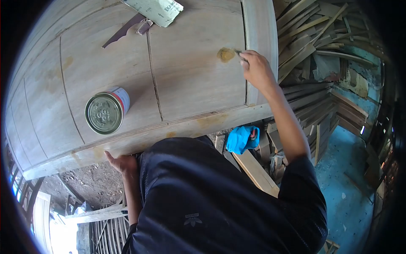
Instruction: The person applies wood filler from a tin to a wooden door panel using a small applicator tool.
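A pale wooden door with recessed panels [190, 80] lies flat in front of me. My right hand [257, 70] is closed around a small, thin tool like a putty knife [240, 54], mostly hidden by the fingers. Its tip meets a round, yellow-brown patch of filler [226, 55] near the panel's right end. My left hand [122, 163] grips the door's near edge, its thumb up against the side and its other fingers largely hidden. A closed tin can [105, 112] stands on the door to the left.
Torn printed card [163, 12] and a dark purple strip [123, 30] lie at the door's far side. Offcuts of wood [302, 34] are piled to the right. A blue plastic bag [242, 140] sits below the near edge, beside a wooden board [256, 171].
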`<state>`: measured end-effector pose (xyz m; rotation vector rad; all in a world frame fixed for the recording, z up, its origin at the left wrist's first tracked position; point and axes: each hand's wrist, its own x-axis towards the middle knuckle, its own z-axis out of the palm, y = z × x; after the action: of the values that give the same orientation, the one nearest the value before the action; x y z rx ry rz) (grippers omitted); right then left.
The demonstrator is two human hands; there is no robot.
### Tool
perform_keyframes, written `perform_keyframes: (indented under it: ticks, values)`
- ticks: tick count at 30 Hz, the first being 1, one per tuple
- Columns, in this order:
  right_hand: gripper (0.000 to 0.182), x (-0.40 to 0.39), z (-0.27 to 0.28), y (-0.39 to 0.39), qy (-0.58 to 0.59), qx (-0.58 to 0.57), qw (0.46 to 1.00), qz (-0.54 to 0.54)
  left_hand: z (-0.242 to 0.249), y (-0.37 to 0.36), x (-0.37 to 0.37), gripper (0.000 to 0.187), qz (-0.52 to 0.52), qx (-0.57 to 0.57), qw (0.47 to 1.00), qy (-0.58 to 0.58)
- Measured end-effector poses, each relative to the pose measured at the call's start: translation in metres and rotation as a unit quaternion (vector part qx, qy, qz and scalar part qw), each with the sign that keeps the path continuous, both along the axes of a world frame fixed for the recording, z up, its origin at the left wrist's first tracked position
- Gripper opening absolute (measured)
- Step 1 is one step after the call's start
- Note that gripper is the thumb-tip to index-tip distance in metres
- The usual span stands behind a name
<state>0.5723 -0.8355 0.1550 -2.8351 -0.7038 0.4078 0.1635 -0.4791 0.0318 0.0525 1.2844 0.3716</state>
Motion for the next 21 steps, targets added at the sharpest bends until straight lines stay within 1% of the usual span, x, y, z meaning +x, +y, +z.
perform_keyframes:
  ticks: [1,2,3,4,5,6,7,8,10,11,13,14,15,17,21]
  values:
    - [0.025,-0.001,-0.01,0.006,-0.018,0.032,0.999,-0.02,0.0,0.0,-0.001,0.082,0.001,0.0,1.0,0.0]
    - [0.025,-0.008,-0.018,0.011,-0.017,0.032,0.999,-0.02,0.0,0.0,-0.002,0.082,-0.005,0.003,1.0,-0.001]
    - [0.024,-0.017,-0.023,0.018,0.008,0.019,0.999,-0.049,0.0,0.0,-0.002,0.082,-0.01,0.006,1.0,-0.004]
    - [0.024,-0.025,-0.02,0.026,0.034,0.006,0.996,-0.078,0.002,-0.001,0.001,0.082,-0.009,0.008,1.0,-0.004]
    - [0.024,-0.031,-0.008,0.029,0.035,0.008,0.996,-0.077,0.005,-0.003,0.003,0.081,-0.002,0.014,1.0,0.004]
    - [0.024,-0.036,0.018,0.04,0.155,-0.06,0.983,-0.082,0.008,-0.003,0.006,0.08,0.003,0.02,1.0,0.011]
    - [0.024,-0.041,0.034,0.046,0.27,-0.127,0.951,-0.086,0.009,-0.001,0.007,0.08,0.001,0.021,1.0,0.009]
    - [0.024,-0.044,0.039,0.039,0.269,-0.127,0.951,-0.087,0.01,0.0,0.007,0.08,0.002,0.008,1.0,0.012]
    - [0.028,-0.04,0.049,0.016,0.223,-0.097,0.97,-0.03,0.01,-0.004,0.008,0.08,0.01,-0.007,1.0,0.015]
    - [0.028,-0.037,0.05,0.009,0.224,-0.098,0.969,-0.029,0.012,-0.004,0.009,0.081,0.002,-0.001,1.0,0.017]
    - [0.028,-0.029,0.048,-0.002,0.158,-0.027,0.987,-0.014,0.014,-0.002,0.01,0.081,-0.009,0.006,1.0,0.016]
    - [0.03,-0.026,0.035,-0.011,0.083,-0.011,0.996,0.037,0.014,-0.002,0.011,0.082,-0.004,-0.003,1.0,0.023]
    - [0.03,-0.024,0.024,-0.014,0.081,-0.011,0.996,0.037,0.013,-0.002,0.011,0.082,0.001,-0.013,0.999,0.029]
    - [0.031,-0.019,0.005,-0.012,0.022,0.019,0.995,0.093,0.014,-0.003,0.011,0.082,-0.002,-0.009,1.0,0.022]
    - [0.033,-0.019,-0.022,-0.001,-0.017,0.046,0.992,0.114,0.014,-0.004,0.009,0.08,-0.003,0.015,1.0,0.018]
